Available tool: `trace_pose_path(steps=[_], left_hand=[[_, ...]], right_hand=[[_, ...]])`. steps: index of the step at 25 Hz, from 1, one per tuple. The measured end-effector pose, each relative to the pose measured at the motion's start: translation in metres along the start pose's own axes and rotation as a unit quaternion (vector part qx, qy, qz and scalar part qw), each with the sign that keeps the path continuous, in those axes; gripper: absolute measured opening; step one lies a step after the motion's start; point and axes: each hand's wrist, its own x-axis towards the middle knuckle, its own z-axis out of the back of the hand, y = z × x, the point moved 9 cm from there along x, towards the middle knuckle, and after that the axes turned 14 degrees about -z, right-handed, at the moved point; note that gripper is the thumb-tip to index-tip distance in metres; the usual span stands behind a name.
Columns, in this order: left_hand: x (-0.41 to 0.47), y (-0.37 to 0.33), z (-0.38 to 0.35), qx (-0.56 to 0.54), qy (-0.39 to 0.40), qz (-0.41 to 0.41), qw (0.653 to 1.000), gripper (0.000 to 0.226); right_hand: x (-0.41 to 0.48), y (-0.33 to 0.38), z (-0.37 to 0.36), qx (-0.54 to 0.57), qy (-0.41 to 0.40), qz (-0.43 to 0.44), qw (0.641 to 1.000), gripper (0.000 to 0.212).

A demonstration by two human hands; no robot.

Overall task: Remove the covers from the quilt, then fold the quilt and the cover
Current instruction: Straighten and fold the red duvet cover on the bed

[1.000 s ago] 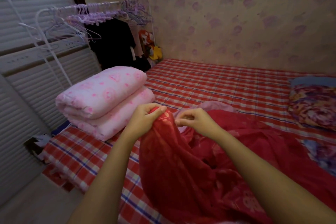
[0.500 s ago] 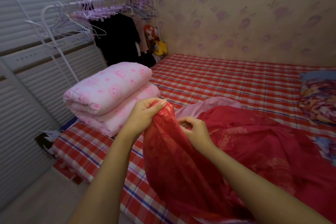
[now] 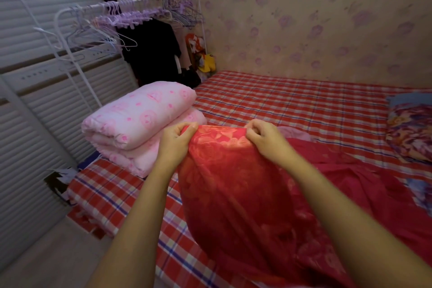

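A red patterned quilt cover hangs from both my hands above the bed and trails away to the right over the mattress. My left hand pinches its top edge on the left. My right hand grips the same edge a short way to the right, so the edge is stretched flat between them. The pink quilt lies folded in a thick stack on the bed's left corner, just behind my left hand. A bit of pale pink cloth shows behind my right hand.
The bed has a red checked sheet. A floral pillow lies at the right edge. A white clothes rack with purple hangers and dark clothes stands left of the bed by slatted doors. Floral wallpaper backs the bed.
My hands have moved apart along the red cover's top edge and lifted it, spreading the edge flat. The right hand shifted to the right; the pink quilt stayed put.
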Motion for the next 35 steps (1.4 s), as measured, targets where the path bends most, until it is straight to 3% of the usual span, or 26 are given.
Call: trace_pose_path(steps=[2, 3, 6, 9, 12, 16, 18, 21, 26, 29, 35], left_hand=[[0.004, 0.025, -0.003, 0.107, 0.027, 0.004, 0.994, 0.032], [0.001, 0.028, -0.017, 0.115, 0.069, 0.013, 0.991, 0.026], [-0.01, -0.008, -0.074, -0.002, 0.201, -0.004, 0.98, 0.021], [-0.007, -0.054, -0.108, -0.036, 0.281, -0.057, 0.957, 0.035], [0.004, -0.063, -0.107, -0.013, 0.286, -0.05, 0.957, 0.056], [0.003, -0.065, -0.103, -0.038, 0.278, -0.012, 0.96, 0.021], [0.0, -0.069, -0.103, -0.065, 0.278, -0.01, 0.958, 0.012], [0.001, -0.071, -0.1, -0.096, 0.256, 0.003, 0.962, 0.016], [0.005, -0.07, -0.095, -0.093, 0.219, 0.022, 0.971, 0.024], [0.006, -0.068, -0.096, -0.098, 0.212, 0.029, 0.972, 0.022], [0.011, -0.068, -0.098, -0.123, 0.192, 0.046, 0.972, 0.021]], right_hand=[[-0.002, 0.019, -0.002, -0.138, 0.149, 0.035, 0.978, 0.015], [-0.006, 0.027, 0.0, -0.18, 0.186, 0.052, 0.965, 0.018], [-0.012, 0.051, 0.009, -0.228, 0.165, 0.122, 0.952, 0.013], [-0.007, 0.062, 0.025, -0.151, 0.108, 0.158, 0.97, 0.005], [-0.001, 0.041, 0.042, 0.028, 0.092, 0.11, 0.989, 0.004], [-0.006, -0.001, 0.043, 0.127, 0.026, 0.055, 0.99, 0.007], [-0.009, -0.022, 0.025, 0.153, 0.092, 0.019, 0.984, 0.012], [-0.015, -0.051, -0.007, 0.165, 0.193, -0.021, 0.967, 0.011], [-0.03, -0.084, -0.038, 0.327, 0.212, -0.096, 0.916, 0.02], [-0.031, -0.096, -0.046, 0.32, 0.227, -0.121, 0.912, 0.016], [-0.013, -0.134, -0.042, 0.148, 0.152, -0.117, 0.97, 0.026]])
